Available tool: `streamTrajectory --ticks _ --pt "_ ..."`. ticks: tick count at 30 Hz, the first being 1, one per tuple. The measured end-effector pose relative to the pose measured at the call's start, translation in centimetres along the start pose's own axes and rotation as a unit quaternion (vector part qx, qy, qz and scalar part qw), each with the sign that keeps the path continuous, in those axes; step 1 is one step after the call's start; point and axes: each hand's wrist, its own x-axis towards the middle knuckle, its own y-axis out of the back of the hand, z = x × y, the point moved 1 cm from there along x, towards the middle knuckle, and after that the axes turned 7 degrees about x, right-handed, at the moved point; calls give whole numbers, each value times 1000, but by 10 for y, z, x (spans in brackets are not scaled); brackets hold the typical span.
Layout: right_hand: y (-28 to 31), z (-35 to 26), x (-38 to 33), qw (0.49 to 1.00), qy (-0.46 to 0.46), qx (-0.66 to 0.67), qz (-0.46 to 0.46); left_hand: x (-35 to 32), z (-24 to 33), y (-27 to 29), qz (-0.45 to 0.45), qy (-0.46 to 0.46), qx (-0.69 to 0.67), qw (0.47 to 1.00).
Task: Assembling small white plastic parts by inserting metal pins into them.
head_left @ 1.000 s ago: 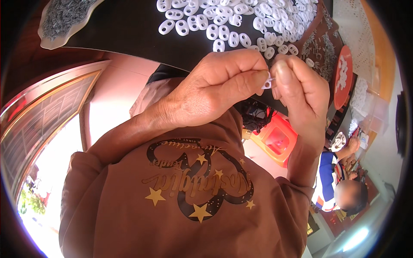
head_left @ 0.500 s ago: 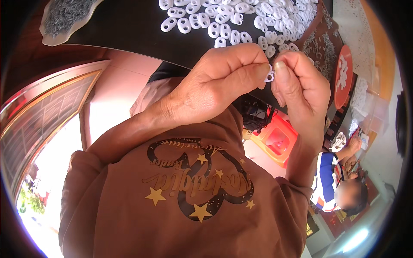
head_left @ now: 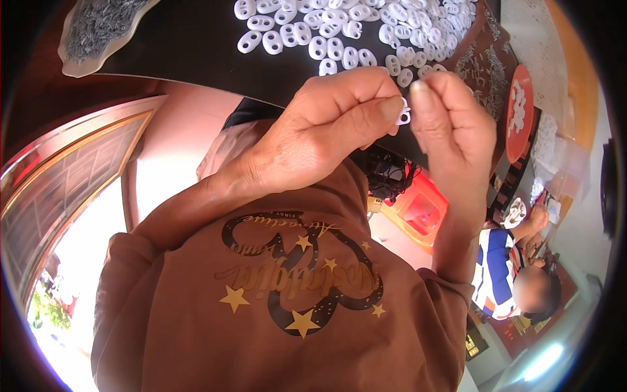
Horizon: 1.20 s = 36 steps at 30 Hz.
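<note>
My left hand [head_left: 346, 114] pinches a small white two-hole cord lock [head_left: 404, 116] between thumb and forefinger, just off the table's near edge. The lock's lower hole faces me; its other end is partly covered by my fingertips. Close beside it on the right is my right hand [head_left: 454, 121], thumb and curled forefinger brought together, a small gap from the lock. Whatever those fingers hold, if anything, is hidden. Beyond both hands, many similar white cord locks [head_left: 317, 47] lie spread and heaped on the dark table [head_left: 189, 49].
A pale tray [head_left: 98, 62] of small grey springs stands at the far left. More grey bits lie on a brown surface [head_left: 480, 65] right of the heap. Farther right is a red plate [head_left: 513, 140] with white pieces. A red plastic stool [head_left: 424, 202] stands below; another person [head_left: 499, 271] works at right.
My right hand has drawn slightly away from the cord lock, widening the gap. The lock stays in my left hand, which has shifted a little left.
</note>
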Motion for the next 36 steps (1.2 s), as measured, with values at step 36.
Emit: streamTrajectory --ticks 36 --pt "91 55 -35 954 84 -273 91 5 0 -34 -49 31 183 981"
